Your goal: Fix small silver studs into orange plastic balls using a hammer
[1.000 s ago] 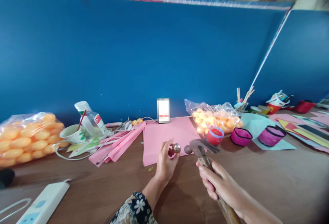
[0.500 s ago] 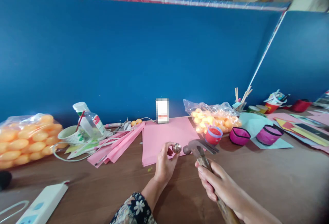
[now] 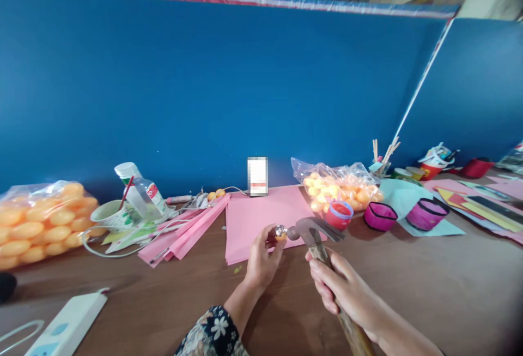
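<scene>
My left hand (image 3: 263, 260) is closed, pinching a small round shiny object (image 3: 280, 233) of silver and gold colour between thumb and fingers; its exact kind cannot be made out. In my right hand (image 3: 343, 285) is a claw hammer (image 3: 314, 236), gripped round its wooden handle. The hammer's striking face points left and lies right beside the shiny object; whether they touch I cannot tell. Both are held over the front edge of the pink paper sheets (image 3: 261, 214), which lie on the brown table (image 3: 163, 301).
On the left are a bag of orange balls (image 3: 44, 225), a tilted clear bottle (image 3: 147, 195), pink paper strips (image 3: 192, 230) and a power strip (image 3: 69, 326). Another bag of balls (image 3: 339, 187), a red cup (image 3: 339, 215) and magenta fabric containers (image 3: 379, 216) stand right. A blue partition (image 3: 245, 83) rises behind.
My right hand has moved the hammer slightly left and up, bringing its head close to the shiny object. My left hand has turned the object a little.
</scene>
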{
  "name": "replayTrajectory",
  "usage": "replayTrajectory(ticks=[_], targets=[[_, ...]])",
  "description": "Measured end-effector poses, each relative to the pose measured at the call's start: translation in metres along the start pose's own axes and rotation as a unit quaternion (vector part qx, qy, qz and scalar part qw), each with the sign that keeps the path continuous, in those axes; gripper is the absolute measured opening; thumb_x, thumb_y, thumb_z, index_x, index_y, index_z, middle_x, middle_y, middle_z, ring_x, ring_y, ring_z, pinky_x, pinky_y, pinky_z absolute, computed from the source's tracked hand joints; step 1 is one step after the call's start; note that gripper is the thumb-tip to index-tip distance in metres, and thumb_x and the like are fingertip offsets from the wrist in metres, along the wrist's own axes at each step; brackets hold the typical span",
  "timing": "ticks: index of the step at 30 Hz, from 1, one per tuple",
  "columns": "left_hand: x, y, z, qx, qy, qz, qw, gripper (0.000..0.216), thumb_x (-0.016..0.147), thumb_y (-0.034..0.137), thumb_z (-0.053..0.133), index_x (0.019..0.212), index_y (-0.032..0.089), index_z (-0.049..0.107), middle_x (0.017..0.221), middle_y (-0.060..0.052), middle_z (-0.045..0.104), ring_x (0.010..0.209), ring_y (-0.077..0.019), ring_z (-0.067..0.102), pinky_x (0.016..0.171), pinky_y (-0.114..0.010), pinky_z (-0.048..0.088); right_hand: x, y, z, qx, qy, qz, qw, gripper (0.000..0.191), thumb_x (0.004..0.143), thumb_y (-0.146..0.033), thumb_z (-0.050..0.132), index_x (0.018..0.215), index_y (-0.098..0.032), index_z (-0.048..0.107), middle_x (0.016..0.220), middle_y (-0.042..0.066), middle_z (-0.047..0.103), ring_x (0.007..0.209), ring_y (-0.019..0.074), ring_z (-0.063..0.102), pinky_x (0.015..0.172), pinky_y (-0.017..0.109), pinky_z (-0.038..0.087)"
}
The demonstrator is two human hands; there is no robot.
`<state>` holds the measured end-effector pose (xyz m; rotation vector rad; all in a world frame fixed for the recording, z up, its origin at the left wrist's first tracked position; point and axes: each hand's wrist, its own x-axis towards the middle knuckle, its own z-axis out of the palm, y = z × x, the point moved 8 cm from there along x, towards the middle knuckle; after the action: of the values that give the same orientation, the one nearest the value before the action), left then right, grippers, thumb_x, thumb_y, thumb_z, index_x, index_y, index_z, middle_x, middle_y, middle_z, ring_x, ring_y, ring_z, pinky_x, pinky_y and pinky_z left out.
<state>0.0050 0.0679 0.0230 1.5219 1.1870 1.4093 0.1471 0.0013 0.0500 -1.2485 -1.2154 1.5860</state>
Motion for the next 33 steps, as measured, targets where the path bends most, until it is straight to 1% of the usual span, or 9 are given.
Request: replayTrajectory(ticks=[5,9,13,17,20,24,26,29,33], targets=[[0.0000,-0.0015,0.0012,-0.035,-0.006,-0.002,0.999,0.030,0.075,0.023,0.058,0.104,0.020,0.051,0.095,-0.005,0.063,0.084,-0.0155,0.062,0.076,-0.029,0.051,0.0017,-0.0020,0.0013,-0.007,-0.009,-0.002,1.000,0.031,0.077,-0.049,0.051,0.088,-0.020,0.043,0.052,-0.009,0.034,0.040,0.0040,0.030,0.036,0.015,0.029],[-0.0005,-0.0048,0.0029,-0.054,-0.005,0.000,0.999,0.027,0.074,0.020,0.059,0.100,0.021,0.050,0.091,-0.003,0.061,0.081,-0.0141,0.062,0.071,-0.026,0.052,0.0021,-0.0075,0.0014,-0.002,-0.014,-0.011,1.000,0.030,0.079,-0.047,0.050,0.090,-0.020,0.044,0.054,-0.009,0.035,0.041,0.0038,0.031,0.037,0.015,0.030],[-0.0008,-0.0077,0.0052,-0.060,-0.011,0.005,0.998,0.028,0.074,0.017,0.059,0.100,0.020,0.049,0.091,-0.004,0.061,0.083,-0.0143,0.062,0.074,-0.027,0.051,0.0042,-0.0060,0.0020,-0.013,-0.015,-0.008,1.000,0.031,0.078,-0.048,0.050,0.090,-0.020,0.043,0.051,-0.010,0.034,0.039,0.0040,0.030,0.035,0.015,0.029],[-0.0008,-0.0102,0.0054,-0.082,-0.011,-0.008,0.997,0.030,0.073,0.016,0.059,0.100,0.020,0.047,0.088,-0.003,0.062,0.081,-0.0144,0.062,0.075,-0.029,0.051,0.0045,-0.0053,0.0022,-0.006,-0.020,-0.014,1.000,0.029,0.081,-0.046,0.048,0.091,-0.020,0.043,0.053,-0.009,0.034,0.040,0.0035,0.030,0.036,0.015,0.029],[-0.0016,-0.0084,0.0053,-0.089,-0.012,-0.010,0.996,0.029,0.074,0.017,0.059,0.100,0.020,0.047,0.088,-0.003,0.062,0.082,-0.0146,0.062,0.076,-0.029,0.051,0.0047,-0.0070,0.0018,0.001,-0.016,-0.023,1.000,0.027,0.082,-0.045,0.046,0.092,-0.020,0.044,0.053,-0.009,0.035,0.041,0.0033,0.030,0.036,0.015,0.029],[-0.0026,-0.0042,0.0079,-0.094,-0.026,0.007,0.995,0.029,0.073,0.015,0.059,0.100,0.020,0.048,0.091,-0.004,0.061,0.086,-0.0147,0.062,0.078,-0.029,0.050,0.0066,-0.0065,0.0044,-0.005,-0.024,-0.011,1.000,0.028,0.080,-0.046,0.050,0.089,-0.020,0.042,0.053,-0.009,0.035,0.040,0.0039,0.030,0.035,0.015,0.029],[-0.0022,-0.0053,0.0087,-0.100,-0.030,0.005,0.995,0.030,0.073,0.015,0.059,0.100,0.021,0.047,0.089,-0.003,0.061,0.084,-0.0141,0.062,0.078,-0.028,0.050,0.0065,-0.0072,0.0052,-0.004,-0.028,-0.011,1.000,0.028,0.080,-0.046,0.049,0.089,-0.020,0.042,0.053,-0.009,0.035,0.040,0.0038,0.030,0.036,0.015,0.029],[-0.0007,-0.0074,0.0062,-0.088,-0.018,-0.001,0.996,0.032,0.073,0.016,0.059,0.102,0.021,0.046,0.086,-0.002,0.060,0.080,-0.0133,0.062,0.076,-0.028,0.051,0.0044,-0.0087,0.0040,0.002,-0.020,-0.021,1.000,0.027,0.082,-0.045,0.047,0.091,-0.020,0.043,0.053,-0.009,0.035,0.040,0.0033,0.030,0.036,0.015,0.029],[-0.0003,-0.0024,0.0020,-0.034,-0.003,0.020,0.999,0.033,0.072,0.018,0.060,0.104,0.021,0.050,0.095,-0.004,0.058,0.079,-0.0130,0.061,0.074,-0.027,0.051,0.0028,-0.0061,0.0066,-0.009,-0.027,-0.014,1.000,0.028,0.081,-0.046,0.047,0.092,-0.020,0.041,0.052,-0.010,0.034,0.040,0.0038,0.030,0.036,0.015,0.029]])
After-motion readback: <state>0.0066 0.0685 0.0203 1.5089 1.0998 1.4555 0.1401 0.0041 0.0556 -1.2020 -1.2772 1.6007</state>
